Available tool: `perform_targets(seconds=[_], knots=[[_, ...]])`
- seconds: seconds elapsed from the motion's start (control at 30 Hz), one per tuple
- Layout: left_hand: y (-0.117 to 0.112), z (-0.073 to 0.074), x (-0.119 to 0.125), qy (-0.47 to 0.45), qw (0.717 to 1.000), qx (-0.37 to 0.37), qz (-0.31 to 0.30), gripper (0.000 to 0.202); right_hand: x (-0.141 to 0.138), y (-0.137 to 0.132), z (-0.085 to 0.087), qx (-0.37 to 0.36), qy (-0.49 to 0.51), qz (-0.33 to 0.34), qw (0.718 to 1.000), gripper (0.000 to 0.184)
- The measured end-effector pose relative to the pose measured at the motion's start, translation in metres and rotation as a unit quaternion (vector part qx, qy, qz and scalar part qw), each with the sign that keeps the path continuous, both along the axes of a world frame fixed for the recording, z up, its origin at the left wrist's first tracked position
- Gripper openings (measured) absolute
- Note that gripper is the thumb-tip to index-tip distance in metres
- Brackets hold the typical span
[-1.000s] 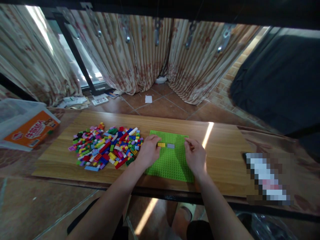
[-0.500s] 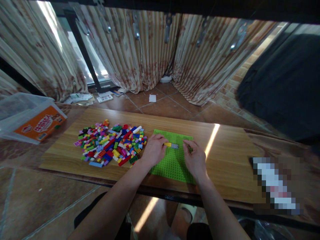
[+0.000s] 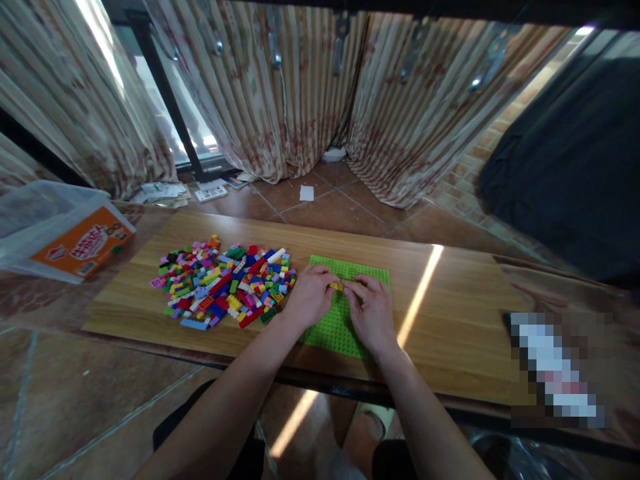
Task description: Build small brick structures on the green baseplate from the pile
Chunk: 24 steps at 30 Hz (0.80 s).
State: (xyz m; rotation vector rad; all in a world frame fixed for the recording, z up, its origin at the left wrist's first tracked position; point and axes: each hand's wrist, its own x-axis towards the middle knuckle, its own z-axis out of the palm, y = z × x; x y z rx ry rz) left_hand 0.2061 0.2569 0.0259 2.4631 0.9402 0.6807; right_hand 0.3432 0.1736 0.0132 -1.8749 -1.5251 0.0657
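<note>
A bright green studded baseplate point(image 3: 345, 330) lies on the wooden board point(image 3: 450, 320) in front of me. My left hand point(image 3: 310, 297) rests on the plate's left edge, its fingers pinched on a small yellow brick point(image 3: 336, 286) that sits on the plate. My right hand point(image 3: 370, 310) has come in beside it, fingers curled and meeting the left fingertips at the brick; it covers the grey brick that sat next to the yellow one. A heap of several mixed coloured bricks point(image 3: 225, 283) lies just left of the plate.
A clear plastic bin with an orange label point(image 3: 65, 237) stands at the far left. A blurred-out object point(image 3: 555, 367) lies at the board's right end. Striped curtains point(image 3: 300, 87) and a tiled floor are behind; a dark cloth point(image 3: 565, 153) hangs at right.
My right hand has slid left across the plate until its fingers meet the left hand at the yellow brick, hiding the grey one. The view has shifted slightly.
</note>
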Motion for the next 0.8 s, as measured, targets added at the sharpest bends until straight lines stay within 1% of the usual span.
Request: perform_targets(seconds=[0.23, 0.4, 0.67, 0.8], knots=[[0.001, 0.001, -0.002, 0.001, 1.0, -0.009, -0.009, 0.025, 0.001, 0.007, -0.003, -0.003, 0.033, -0.021, 0.999, 0.023], [0.004, 0.002, -0.001, -0.041, 0.998, -0.046, 0.022, 0.028, -0.001, 0.008, -0.001, 0.002, 0.036, -0.03, 0.999, 0.018], [0.004, 0.0, 0.006, -0.077, 0.993, -0.067, 0.059, 0.015, 0.0, 0.007, -0.001, -0.004, 0.02, -0.023, 1.0, 0.02], [0.005, 0.001, 0.009, -0.077, 0.991, -0.082, 0.078, 0.014, -0.001, 0.008, 0.001, -0.009, 0.002, -0.018, 1.0, 0.021]])
